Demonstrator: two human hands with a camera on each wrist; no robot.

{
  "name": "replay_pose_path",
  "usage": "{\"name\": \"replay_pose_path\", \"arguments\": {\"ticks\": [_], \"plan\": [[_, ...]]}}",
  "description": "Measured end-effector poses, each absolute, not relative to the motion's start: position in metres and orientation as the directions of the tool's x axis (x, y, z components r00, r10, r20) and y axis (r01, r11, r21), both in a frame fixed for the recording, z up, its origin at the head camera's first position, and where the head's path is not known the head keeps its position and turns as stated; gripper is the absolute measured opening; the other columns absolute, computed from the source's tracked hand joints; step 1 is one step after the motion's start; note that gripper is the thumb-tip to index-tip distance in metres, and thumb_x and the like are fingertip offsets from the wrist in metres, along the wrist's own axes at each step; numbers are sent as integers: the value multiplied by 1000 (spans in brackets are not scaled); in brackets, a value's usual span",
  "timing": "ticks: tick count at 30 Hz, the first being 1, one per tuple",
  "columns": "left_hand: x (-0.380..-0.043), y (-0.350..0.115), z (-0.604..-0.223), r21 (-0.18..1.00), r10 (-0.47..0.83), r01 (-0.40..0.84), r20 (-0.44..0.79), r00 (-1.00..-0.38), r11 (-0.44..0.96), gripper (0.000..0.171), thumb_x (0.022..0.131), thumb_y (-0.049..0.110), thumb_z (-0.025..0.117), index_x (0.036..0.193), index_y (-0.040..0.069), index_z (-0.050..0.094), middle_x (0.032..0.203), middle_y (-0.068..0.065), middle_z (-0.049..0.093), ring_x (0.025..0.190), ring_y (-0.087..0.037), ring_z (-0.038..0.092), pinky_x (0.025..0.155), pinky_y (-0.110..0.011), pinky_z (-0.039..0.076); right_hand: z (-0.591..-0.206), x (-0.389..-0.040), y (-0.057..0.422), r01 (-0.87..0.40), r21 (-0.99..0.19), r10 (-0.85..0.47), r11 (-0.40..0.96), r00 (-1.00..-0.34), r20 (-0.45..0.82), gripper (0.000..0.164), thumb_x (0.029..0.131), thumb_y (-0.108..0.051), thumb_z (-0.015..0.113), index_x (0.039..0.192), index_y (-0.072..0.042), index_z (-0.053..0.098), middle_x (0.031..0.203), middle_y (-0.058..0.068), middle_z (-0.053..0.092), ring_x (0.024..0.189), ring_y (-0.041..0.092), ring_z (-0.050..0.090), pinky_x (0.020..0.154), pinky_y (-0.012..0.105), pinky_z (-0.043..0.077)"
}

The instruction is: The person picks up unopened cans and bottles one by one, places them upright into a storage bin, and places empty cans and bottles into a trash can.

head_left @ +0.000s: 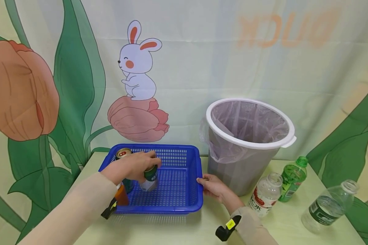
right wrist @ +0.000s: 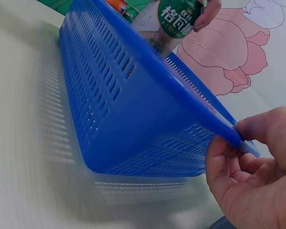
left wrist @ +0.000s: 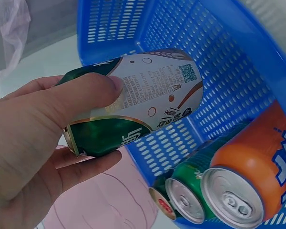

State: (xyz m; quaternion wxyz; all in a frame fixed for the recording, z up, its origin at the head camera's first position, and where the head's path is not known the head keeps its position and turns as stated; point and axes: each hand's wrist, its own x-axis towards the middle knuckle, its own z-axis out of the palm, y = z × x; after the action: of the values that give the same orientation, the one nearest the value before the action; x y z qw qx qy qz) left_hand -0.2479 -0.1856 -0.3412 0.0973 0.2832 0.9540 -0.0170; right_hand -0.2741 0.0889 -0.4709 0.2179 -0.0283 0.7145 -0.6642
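My left hand (head_left: pixel 136 166) grips a green-and-white drink can (left wrist: pixel 157 90) over the inside of the blue plastic basket (head_left: pixel 178 190). In the left wrist view, the thumb lies across the can's printed side and the fingers wrap behind it. Along the basket's left side are an orange can (left wrist: pixel 255 164), a green can (left wrist: pixel 187 191) and a gold-topped can (head_left: pixel 123 153). My right hand (head_left: pixel 214 187) pinches the basket's right rim between thumb and fingers, as the right wrist view shows close up.
Right of the basket stands a grey trash bin (head_left: pixel 242 166) with a white rim and a clear liner. Farther right on the pale table (head_left: pixel 159 231) are a clear bottle with a red-and-white label (head_left: pixel 263 195), a green bottle (head_left: pixel 292 178) and a tilted-looking clear bottle (head_left: pixel 329 207). A printed curtain (head_left: pixel 184 68) hangs behind.
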Motion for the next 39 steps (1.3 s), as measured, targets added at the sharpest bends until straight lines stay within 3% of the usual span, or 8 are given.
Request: {"name": "replay_pose_path", "arguments": {"ticks": [23, 39], "plan": [[-276, -190, -374, 58, 440, 440, -231, -868, 896, 52, 69, 11, 80, 112, 24, 56, 106, -4, 51, 97, -23, 53, 83, -42, 52, -473, -275, 91, 245, -963, -321, 110, -909, -268, 26, 96, -12, 47, 111, 9, 48, 92, 14, 63, 70, 12, 59, 61, 23, 49], [-291, -198, -392, 68, 374, 368, -199, -906, 927, 53, 69, 9, 80, 115, 20, 57, 108, -6, 52, 95, -23, 54, 84, -43, 51, -472, -275, 91, 250, -963, -347, 97, -899, -269, 26, 95, -13, 48, 112, 7, 48, 88, 9, 62, 68, 10, 58, 60, 22, 49]]}}
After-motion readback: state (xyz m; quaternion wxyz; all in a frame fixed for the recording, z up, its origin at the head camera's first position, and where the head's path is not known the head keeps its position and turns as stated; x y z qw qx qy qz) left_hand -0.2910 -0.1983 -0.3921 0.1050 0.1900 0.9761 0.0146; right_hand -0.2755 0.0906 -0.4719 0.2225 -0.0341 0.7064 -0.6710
